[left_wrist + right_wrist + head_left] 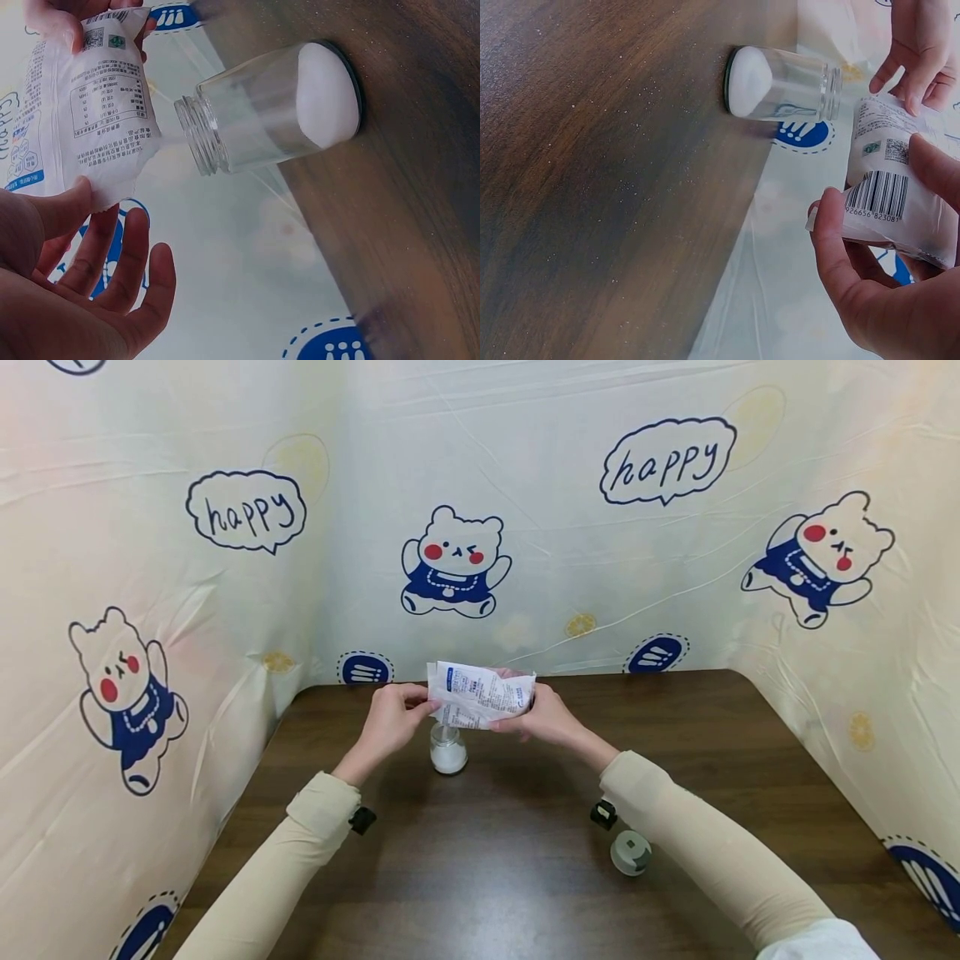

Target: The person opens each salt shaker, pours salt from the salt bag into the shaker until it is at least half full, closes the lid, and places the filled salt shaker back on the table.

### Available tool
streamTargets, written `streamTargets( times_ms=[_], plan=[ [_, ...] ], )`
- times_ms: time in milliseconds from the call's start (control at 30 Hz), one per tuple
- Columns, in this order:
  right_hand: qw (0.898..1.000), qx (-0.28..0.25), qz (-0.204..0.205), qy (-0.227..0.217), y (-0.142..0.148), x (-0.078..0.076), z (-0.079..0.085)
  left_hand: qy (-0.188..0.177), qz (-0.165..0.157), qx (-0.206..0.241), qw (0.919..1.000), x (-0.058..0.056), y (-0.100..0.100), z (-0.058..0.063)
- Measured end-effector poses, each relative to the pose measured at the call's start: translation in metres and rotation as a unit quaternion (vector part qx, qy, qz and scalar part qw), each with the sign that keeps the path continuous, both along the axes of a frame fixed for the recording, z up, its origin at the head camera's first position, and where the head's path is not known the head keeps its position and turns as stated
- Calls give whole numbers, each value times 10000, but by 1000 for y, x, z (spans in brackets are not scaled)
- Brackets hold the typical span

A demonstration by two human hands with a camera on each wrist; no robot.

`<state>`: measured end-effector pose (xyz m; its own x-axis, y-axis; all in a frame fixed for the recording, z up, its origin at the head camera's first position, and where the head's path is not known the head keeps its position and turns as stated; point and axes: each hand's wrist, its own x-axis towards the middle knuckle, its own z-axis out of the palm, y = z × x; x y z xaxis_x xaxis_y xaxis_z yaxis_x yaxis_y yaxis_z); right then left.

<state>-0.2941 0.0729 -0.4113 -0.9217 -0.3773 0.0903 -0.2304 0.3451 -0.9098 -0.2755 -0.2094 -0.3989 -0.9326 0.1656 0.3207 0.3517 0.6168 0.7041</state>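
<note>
Both hands hold a white printed packet [483, 697] tilted over a glass jar [448, 752]. At its open corner, my left hand [393, 718] pinches the packet between thumb and fingers. My right hand [551, 717] grips the other end, beside the barcode seen in the right wrist view. In the left wrist view, a thin white stream [174, 139] runs from the packet's torn edge into the jar's threaded mouth. White grains [326, 94] are heaped in the bottom of the jar, which stands upright on the table.
A pale green round lid [631, 852] lies on the brown wooden table [480, 860], near the right forearm. Tiny white grains [622, 184] are scattered over the tabletop. A printed cloth [540, 568] hangs behind and along both sides.
</note>
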Motion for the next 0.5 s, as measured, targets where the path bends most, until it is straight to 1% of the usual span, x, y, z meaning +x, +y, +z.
streamTargets(
  times_ms=[267,400,500],
  plan=[
    [10000,38,-18,78,1,-2,1,-36,-17,13,10000,-1,1,0],
    [10000,45,-32,58,1,-2,1,-68,1,24,10000,-1,2,1],
    [10000,24,-35,19,1,-1,2,-17,7,-14,10000,-1,3,3]
  ],
)
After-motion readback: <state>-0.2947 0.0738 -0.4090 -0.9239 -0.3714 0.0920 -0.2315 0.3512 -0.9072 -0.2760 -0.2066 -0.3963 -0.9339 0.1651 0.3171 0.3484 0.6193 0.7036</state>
